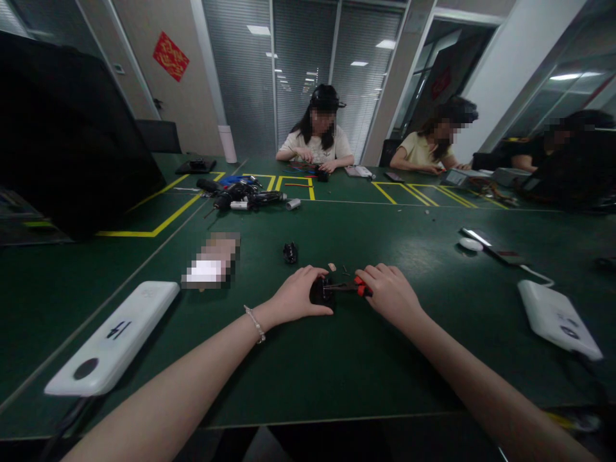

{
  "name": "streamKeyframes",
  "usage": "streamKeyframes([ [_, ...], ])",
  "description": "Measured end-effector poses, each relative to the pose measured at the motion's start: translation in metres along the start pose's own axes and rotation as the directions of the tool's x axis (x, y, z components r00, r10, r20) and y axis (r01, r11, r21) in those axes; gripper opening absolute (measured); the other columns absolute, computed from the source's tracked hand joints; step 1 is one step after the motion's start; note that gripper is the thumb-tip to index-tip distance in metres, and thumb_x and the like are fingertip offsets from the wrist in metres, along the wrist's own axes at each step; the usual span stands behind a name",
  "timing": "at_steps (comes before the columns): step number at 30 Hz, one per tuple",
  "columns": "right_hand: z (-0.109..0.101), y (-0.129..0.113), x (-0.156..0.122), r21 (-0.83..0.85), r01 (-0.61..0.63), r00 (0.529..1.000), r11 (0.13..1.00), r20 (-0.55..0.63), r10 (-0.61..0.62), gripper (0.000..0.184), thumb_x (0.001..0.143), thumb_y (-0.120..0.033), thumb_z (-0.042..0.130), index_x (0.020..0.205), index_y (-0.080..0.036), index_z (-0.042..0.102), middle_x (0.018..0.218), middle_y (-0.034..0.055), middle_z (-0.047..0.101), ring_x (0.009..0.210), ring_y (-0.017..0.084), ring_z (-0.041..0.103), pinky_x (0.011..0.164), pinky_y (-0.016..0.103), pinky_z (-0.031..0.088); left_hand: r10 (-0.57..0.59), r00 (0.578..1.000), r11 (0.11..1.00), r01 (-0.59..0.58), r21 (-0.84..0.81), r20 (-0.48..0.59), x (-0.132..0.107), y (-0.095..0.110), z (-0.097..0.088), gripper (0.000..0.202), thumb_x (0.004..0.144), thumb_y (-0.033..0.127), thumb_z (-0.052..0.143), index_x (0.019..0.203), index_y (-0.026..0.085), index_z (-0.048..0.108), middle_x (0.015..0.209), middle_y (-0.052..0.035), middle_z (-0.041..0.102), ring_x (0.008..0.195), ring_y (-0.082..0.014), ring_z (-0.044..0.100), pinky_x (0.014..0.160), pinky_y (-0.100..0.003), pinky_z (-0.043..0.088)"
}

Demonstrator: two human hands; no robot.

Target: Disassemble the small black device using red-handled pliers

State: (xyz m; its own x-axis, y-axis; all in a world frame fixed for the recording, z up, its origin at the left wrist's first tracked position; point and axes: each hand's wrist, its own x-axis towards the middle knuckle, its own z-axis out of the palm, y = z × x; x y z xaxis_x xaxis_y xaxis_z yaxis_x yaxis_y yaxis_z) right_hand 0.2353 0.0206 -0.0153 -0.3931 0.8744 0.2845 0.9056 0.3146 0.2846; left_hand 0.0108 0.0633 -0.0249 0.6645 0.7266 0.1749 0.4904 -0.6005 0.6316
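My left hand (299,296) is closed around a small black part (320,292) resting on the green table (337,359). My right hand (391,293) grips a tool with a red and black handle (360,287), whose dark shaft (339,289) points left into the black part. Just beyond my hands lie another small black piece (290,253) and a few tiny bits (333,266). A beaded bracelet (255,323) sits on my left wrist.
A white power bank (113,339) lies front left, another white device (558,318) with a cable front right. A heap of black tools (240,194) sits further back. A phone (491,246) lies right. Three people work across the table; a dark monitor (72,135) stands left.
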Motion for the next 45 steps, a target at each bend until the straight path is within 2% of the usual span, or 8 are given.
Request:
streamKeyframes([
  [5,0.0041,-0.0001,-0.0001,0.045,-0.02,1.0,0.999,0.016,0.019,0.036,0.066,-0.016,0.055,0.102,-0.018,0.056,0.094,0.0068,0.06,0.082,0.021,0.049,0.07,0.033,0.036,0.012,1.0,1.0,-0.012,0.012,-0.003,-0.0003,-0.0005,0.0005,0.069,0.057,0.047,0.07,0.114,0.022,0.043,0.108,-0.0066,0.049,0.097,-0.0255,0.049,0.082,-0.04,0.042],
  [14,0.0018,0.0005,-0.0004,0.016,0.002,1.0,1.0,-0.015,-0.001,0.037,0.066,-0.015,0.055,0.103,-0.017,0.056,0.096,0.0077,0.06,0.084,0.021,0.05,0.071,0.034,0.036,0.008,1.0,1.0,-0.008,0.002,-0.002,-0.0001,-0.0015,0.0009,0.069,0.056,0.047,0.071,0.114,0.022,0.043,0.107,-0.0065,0.05,0.097,-0.0257,0.05,0.08,-0.04,0.042],
  [23,-0.0004,-0.0006,0.0007,0.017,-0.012,0.999,1.0,0.032,0.012,0.04,0.064,-0.017,0.058,0.104,-0.015,0.056,0.097,0.008,0.059,0.085,0.022,0.05,0.072,0.035,0.037,-0.015,1.0,1.0,0.016,-0.016,0.016,0.0001,0.0,-0.0006,0.069,0.056,0.046,0.07,0.115,0.023,0.043,0.108,-0.0061,0.049,0.098,-0.0265,0.049,0.081,-0.041,0.042],
  [45,0.0001,-0.0018,0.0001,0.03,-0.025,0.999,0.999,0.023,0.024,0.039,0.065,-0.019,0.057,0.103,-0.017,0.056,0.095,0.0076,0.058,0.084,0.021,0.049,0.072,0.034,0.038,0.007,1.0,1.0,-0.007,-0.01,-0.007,0.0003,-0.001,0.0008,0.069,0.056,0.045,0.071,0.114,0.022,0.044,0.108,-0.0068,0.05,0.098,-0.0261,0.049,0.082,-0.041,0.042],
])
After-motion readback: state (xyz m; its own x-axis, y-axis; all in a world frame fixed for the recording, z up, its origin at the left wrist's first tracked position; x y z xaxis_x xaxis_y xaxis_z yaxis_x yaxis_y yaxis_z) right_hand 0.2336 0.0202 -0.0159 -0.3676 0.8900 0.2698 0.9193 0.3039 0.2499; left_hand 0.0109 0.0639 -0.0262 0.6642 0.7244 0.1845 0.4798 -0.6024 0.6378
